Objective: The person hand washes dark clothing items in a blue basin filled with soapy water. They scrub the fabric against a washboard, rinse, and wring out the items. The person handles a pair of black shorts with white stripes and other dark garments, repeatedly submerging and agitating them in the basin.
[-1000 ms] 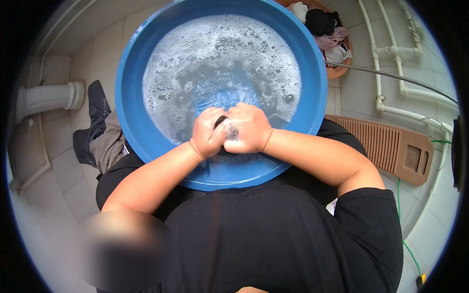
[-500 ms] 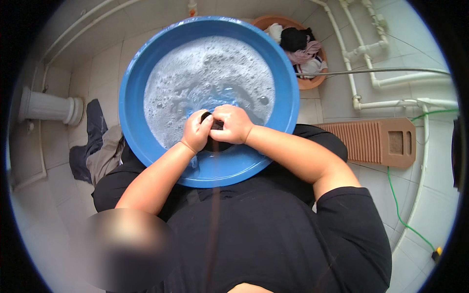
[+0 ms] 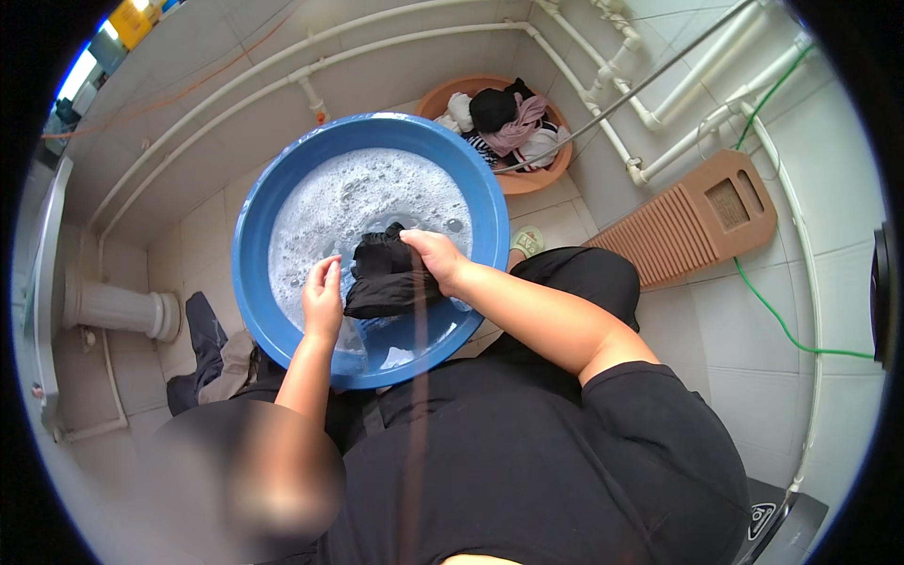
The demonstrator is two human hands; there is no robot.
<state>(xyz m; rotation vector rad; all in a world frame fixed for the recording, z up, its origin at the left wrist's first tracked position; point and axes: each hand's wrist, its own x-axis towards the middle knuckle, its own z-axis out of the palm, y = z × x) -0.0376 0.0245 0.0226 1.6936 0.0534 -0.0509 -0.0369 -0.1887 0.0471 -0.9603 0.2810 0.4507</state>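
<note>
Black fabric, likely a garment [image 3: 395, 290], hangs bunched over the blue plastic basin [image 3: 489, 221]; handling it well probably means keeping it low, with a firm hold at both edges, so drips land inside. Left hand [image 3: 322, 299]: fingers drawn together just beside its left edge, any pinch unclear. Right hand [image 3: 439, 260]: fingers clamped on its upper right corner.
</note>
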